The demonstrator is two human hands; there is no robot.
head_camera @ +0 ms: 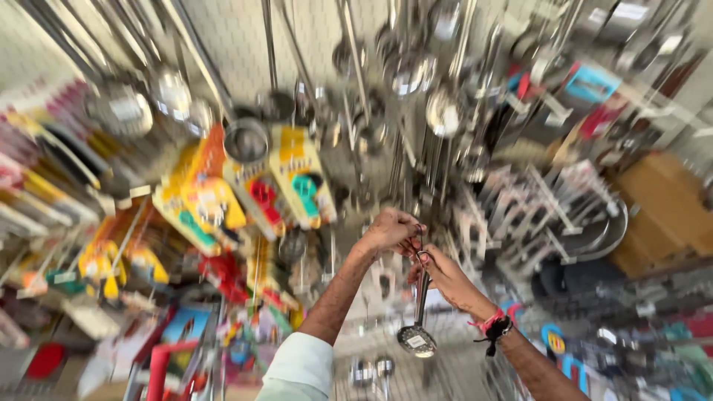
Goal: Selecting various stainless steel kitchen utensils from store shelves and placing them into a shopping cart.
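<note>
A steel skimmer ladle (417, 338) with a round perforated bowl hangs down from my hands in front of a display wall. My right hand (445, 276) grips the top of its thin handle. My left hand (391, 230) is raised just above, fingers pinched at the handle's hook end by a wire peg. A pale sleeve covers my left forearm. Red and black bands circle my right wrist. The whole view is blurred by motion.
Several steel ladles and spoons (407, 73) hang from the wall above. Yellow and orange carded packs (297, 174) hang at left. Wire dish racks (553, 215) sit at right, next to a brown carton (665, 208). More packaged goods crowd the lower left.
</note>
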